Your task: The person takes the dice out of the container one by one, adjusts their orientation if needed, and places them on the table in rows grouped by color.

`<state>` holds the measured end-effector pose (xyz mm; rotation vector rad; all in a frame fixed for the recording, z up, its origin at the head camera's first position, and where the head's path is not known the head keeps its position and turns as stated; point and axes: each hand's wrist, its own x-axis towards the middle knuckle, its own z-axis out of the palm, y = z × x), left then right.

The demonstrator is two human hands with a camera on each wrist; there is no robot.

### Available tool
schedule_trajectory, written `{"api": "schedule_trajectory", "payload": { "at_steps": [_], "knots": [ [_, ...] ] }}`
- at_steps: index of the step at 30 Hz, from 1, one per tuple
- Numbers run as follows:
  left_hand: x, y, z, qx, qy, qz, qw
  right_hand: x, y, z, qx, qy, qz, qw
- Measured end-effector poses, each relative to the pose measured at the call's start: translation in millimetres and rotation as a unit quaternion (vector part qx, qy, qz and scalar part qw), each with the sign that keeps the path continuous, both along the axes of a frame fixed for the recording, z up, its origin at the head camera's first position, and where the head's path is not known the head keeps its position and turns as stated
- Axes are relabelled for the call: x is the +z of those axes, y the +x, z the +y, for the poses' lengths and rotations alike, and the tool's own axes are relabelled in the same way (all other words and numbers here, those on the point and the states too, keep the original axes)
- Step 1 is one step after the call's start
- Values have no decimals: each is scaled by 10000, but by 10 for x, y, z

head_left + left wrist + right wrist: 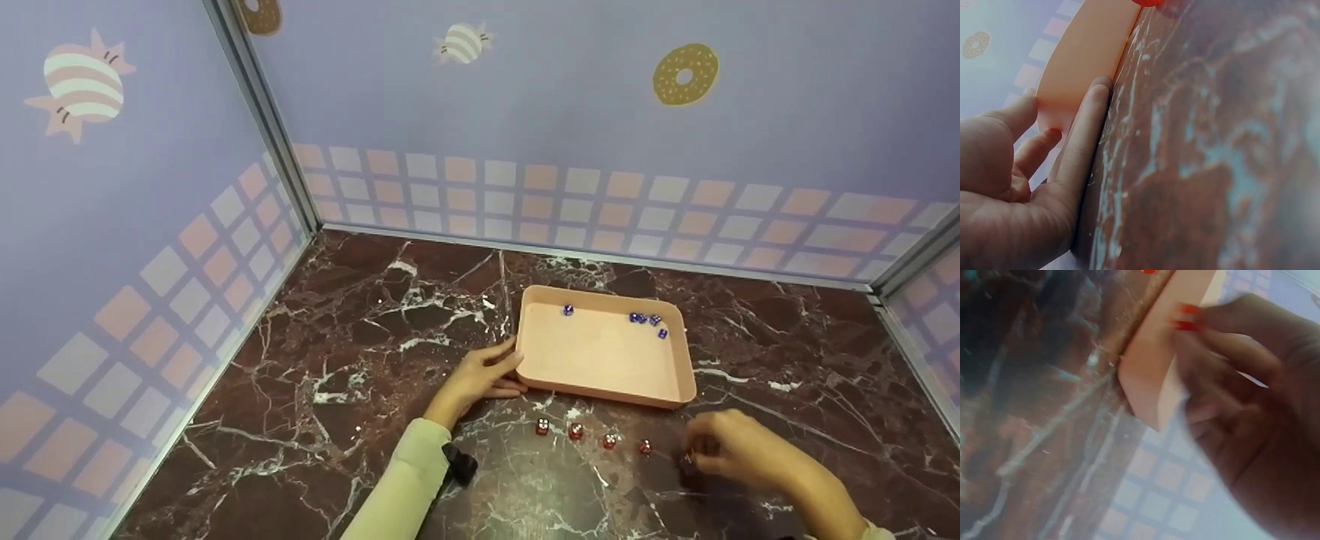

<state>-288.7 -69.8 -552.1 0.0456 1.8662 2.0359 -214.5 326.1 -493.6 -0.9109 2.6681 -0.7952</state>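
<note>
A shallow peach tray [592,367] holds several small blue dice [655,320] along its far side. My left hand [484,375] rests against the tray's near left corner, its fingers fairly straight. Up close in the left wrist view, fingertips touch the tray wall [1092,50] and one finger [1081,135] lies low along its base. My right hand [739,450], right of the tray's near corner, pinches a red die [1186,318] between thumb and fingertips; it is blurred in the right wrist view. Several red dice [576,431] stand in a spaced row before the tray.
A dark red marbled tabletop [360,360] carries everything. Pale purple panels [525,97] with checks, sweets and doughnuts enclose it at the back and both sides. A black strap piece [461,465] sits at the left wrist.
</note>
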Motion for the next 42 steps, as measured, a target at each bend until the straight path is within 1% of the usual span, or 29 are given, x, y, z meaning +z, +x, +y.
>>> {"api": "schedule_trajectory", "payload": {
  "at_steps": [1,3,9,14,18,25,32,35,36,38,41,42],
  "knots": [
    [-4,-8,-2,-4,-9,3,10000,-30,13,8,16,93,-116,9999],
    [-8,-20,-5,-6,-22,0,10000,-83,23,8,6,196,-70,9998],
    [-3,-27,4,-13,22,-24,10000,-187,25,-28,-161,421,532,9976],
    [7,-17,16,-2,-21,-43,10000,-266,36,-57,-287,461,541,9971],
    [17,-19,23,-20,22,-59,10000,-286,28,-46,-226,415,580,9972],
    [11,-11,5,11,40,-55,10000,-258,-16,-28,90,242,604,9978],
    [10,-24,18,-32,17,-30,10000,-144,-36,-22,263,116,364,9989],
    [11,-33,23,-94,15,-20,10000,-77,-51,-44,239,-24,232,9994],
    [10,-33,24,-102,30,-13,9999,-55,-61,-55,179,-71,136,9997],
    [6,-30,23,-76,9,1,10000,-20,-95,-88,86,-156,90,9998],
    [7,-19,25,9,-7,-16,10000,7,-168,-155,-66,-328,290,9990],
    [8,-17,29,33,-3,-18,10000,12,-198,-181,-107,-393,423,9983]
  ]
}}
